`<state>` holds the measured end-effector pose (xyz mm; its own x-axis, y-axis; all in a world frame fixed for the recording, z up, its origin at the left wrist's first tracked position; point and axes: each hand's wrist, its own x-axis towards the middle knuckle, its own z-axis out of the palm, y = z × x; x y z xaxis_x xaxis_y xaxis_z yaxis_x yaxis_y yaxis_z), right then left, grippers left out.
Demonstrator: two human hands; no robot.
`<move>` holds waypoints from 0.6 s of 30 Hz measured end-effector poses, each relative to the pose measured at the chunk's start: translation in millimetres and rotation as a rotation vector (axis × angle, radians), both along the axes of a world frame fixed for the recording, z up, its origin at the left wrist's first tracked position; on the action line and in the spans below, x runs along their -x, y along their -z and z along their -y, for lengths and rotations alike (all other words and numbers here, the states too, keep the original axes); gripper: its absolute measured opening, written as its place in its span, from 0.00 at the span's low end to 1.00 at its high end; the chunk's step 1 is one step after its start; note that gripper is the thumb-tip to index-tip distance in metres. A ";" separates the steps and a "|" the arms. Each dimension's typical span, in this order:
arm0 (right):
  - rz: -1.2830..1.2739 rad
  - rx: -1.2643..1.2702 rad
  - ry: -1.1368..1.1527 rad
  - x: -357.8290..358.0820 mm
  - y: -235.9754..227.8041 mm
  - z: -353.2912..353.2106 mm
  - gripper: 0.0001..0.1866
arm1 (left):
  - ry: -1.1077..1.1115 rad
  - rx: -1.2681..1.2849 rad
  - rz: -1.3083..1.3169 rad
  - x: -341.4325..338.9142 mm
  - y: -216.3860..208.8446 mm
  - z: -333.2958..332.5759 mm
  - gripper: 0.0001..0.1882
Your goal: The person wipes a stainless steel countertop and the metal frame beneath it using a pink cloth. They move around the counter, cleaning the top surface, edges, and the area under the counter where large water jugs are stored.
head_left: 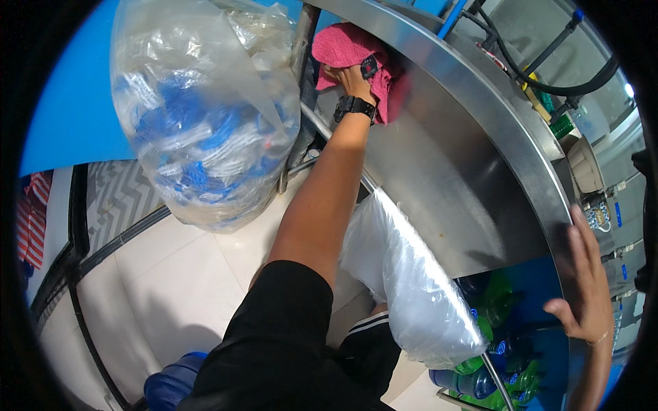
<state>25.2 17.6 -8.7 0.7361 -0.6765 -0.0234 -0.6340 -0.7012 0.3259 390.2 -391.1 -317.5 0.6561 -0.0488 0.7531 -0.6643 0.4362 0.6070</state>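
Observation:
My left hand (353,83) is closed on a pink cloth (343,42), pressed to the outer side of a stainless-steel counter (445,151), near its far end. A black watch (355,106) is on that wrist, and a small dark square object (369,67) sits on the back of the hand. Folds of the cloth partly hide the fingers. At the right, my right hand (588,294) lies on the counter's curved rim with fingers stretched out and thumb apart, holding nothing.
A big clear bag (212,130) of blue and white items stands left of my arm. Clear plastic sheeting (418,288) hangs over a metal rail below the counter. Green and blue bottles (493,342) sit underneath. A blue jug (175,380) is at lower left. Hoses (569,85) run above the counter.

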 end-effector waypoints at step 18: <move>0.087 0.076 -0.143 -90.0 19.5 67.6 0.39 | 0.387 -0.059 -0.197 -6.2 -70.8 -58.0 0.20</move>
<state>115.3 -50.0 -28.2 0.8217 -0.5624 0.0920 -0.5582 -0.7616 0.3293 396.4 -333.0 -246.7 0.7120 -0.3586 0.6037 -0.3277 0.5906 0.7374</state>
